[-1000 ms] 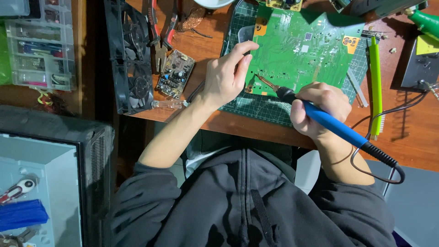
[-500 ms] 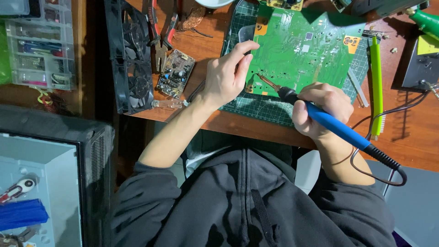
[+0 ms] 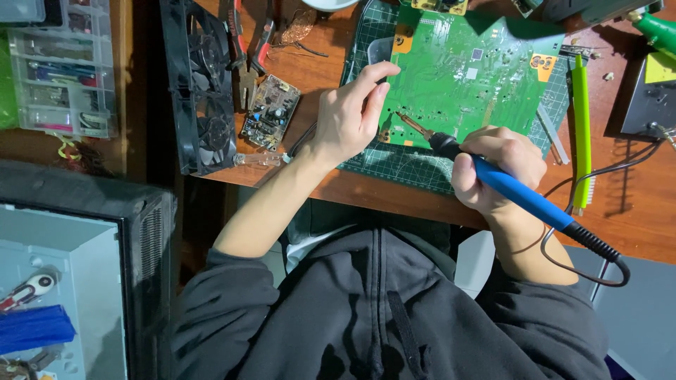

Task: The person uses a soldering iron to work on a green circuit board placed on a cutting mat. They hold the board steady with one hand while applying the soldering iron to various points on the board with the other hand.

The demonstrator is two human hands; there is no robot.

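Right hand (image 3: 496, 169) grips the blue-handled soldering iron (image 3: 517, 193) tight, tip on the large green circuit board (image 3: 465, 77). Left hand (image 3: 348, 119) loosely steadies the board's edge. I'd watch for a slip burning those fingers.

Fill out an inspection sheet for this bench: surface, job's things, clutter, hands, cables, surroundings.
Surface: wooden desk with a green cutting mat under the work.
Job's things: green circuit board on the mat; blue soldering iron, tip at the board's near edge.
Clutter: small circuit board, black twin fan, red-handled pliers, green pen, clear parts box.
Hands: left hand rests fingers on the board's left edge; right hand grips the iron.
Cables: black iron cord loops off the desk edge.
Surroundings: open computer case at left; dark hoodie below.
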